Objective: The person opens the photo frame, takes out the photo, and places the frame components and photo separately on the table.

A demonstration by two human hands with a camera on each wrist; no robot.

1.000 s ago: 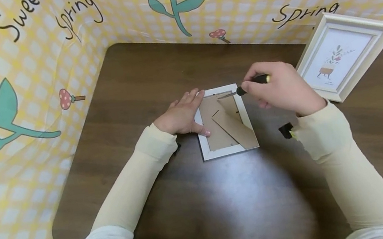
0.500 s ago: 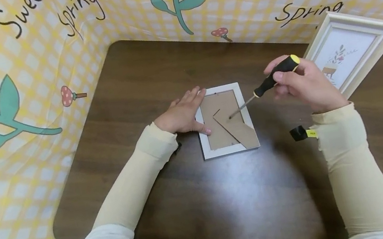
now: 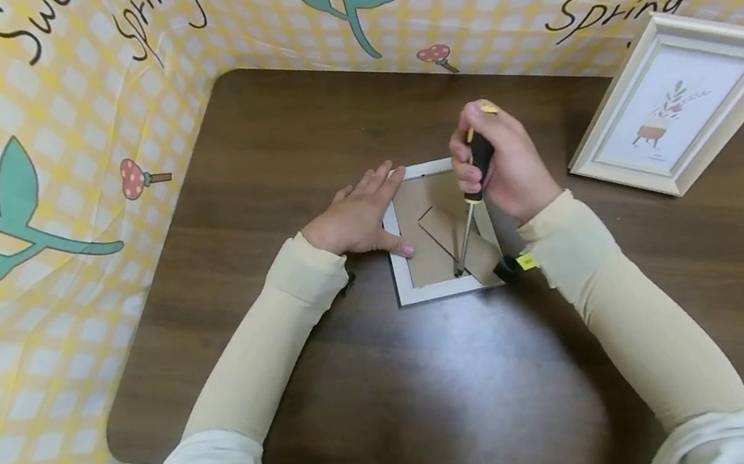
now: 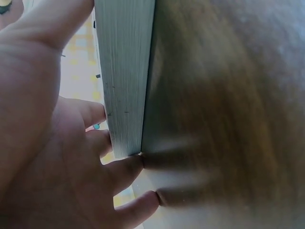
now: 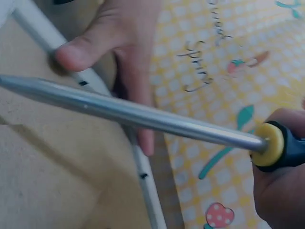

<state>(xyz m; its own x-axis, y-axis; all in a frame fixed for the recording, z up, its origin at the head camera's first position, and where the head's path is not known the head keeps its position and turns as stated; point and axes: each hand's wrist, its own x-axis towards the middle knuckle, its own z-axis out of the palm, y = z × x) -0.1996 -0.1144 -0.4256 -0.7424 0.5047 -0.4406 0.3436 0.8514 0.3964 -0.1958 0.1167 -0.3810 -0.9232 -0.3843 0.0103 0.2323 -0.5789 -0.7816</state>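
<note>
A white photo frame (image 3: pixel 451 289) lies face down on the table, showing its brown backing board (image 3: pixel 412 205) with an angled stand flap. My left hand (image 3: pixel 361 219) rests spread over the frame's left border, thumb reaching onto the backing; in the left wrist view its fingertips come down along the frame's side edge (image 4: pixel 126 86). Fingers of my right hand (image 3: pixel 515 167) wrap the black and yellow handle of a screwdriver (image 3: pixel 466 232). Its shaft slants down, with the tip at the near end of the backing, by a small dark tab. Small dark tabs (image 5: pixel 144 176) also line the inner border.
A second cream frame (image 3: pixel 674 180) with a plant picture stands upright at the right of the brown table (image 3: pixel 341 401). Yellow checked cloth (image 3: pixel 264 28) walls off the back and left sides. A black wrist-camera piece (image 3: pixel 509 269) hangs by the right cuff.
My right hand first drew back to the right, lifting the screwdriver from the far end of the backing, then brought its tip down at the near end. The left hand stays on the frame.
</note>
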